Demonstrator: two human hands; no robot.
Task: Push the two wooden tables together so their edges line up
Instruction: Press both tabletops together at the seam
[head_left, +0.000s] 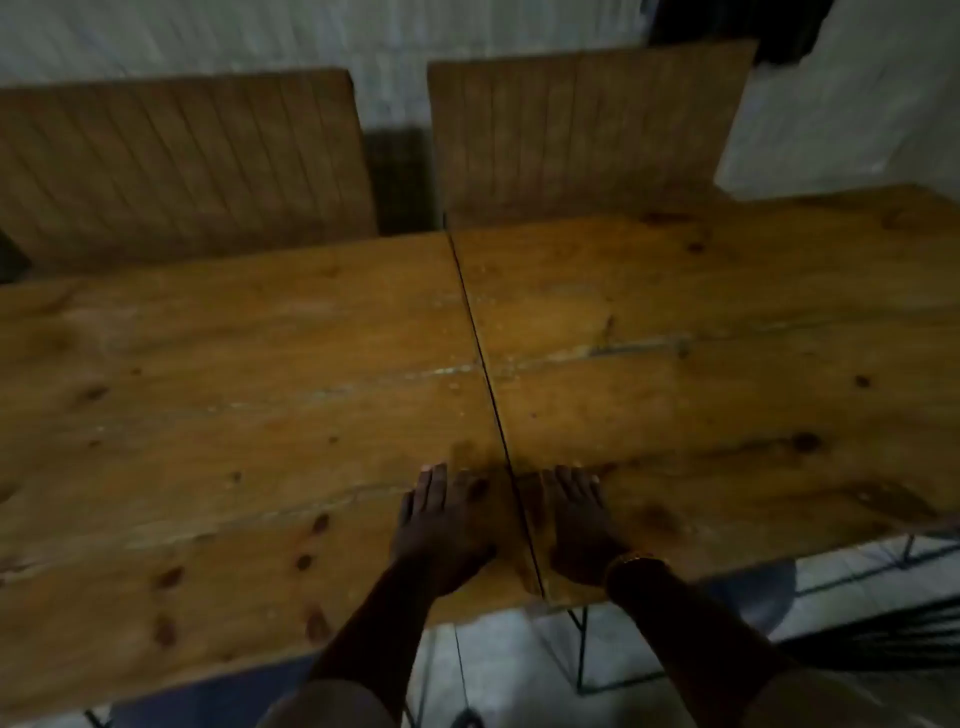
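- Wooden tables: the left table (234, 415) and the right table (727, 364) stand side by side, only a thin dark seam (485, 364) between them.
- The left hand (441, 525) lies flat, fingers spread, on the left table beside the seam.
- The right hand (579, 519) lies flat and spread on the right table.
- Two wooden benches (182, 166) stand behind.

We see the left table (234, 415) and right table (727, 364) abutting along a thin dark seam. At 6 o'clock, our left hand (441, 530) and right hand (576, 525) lie flat, flanking it.
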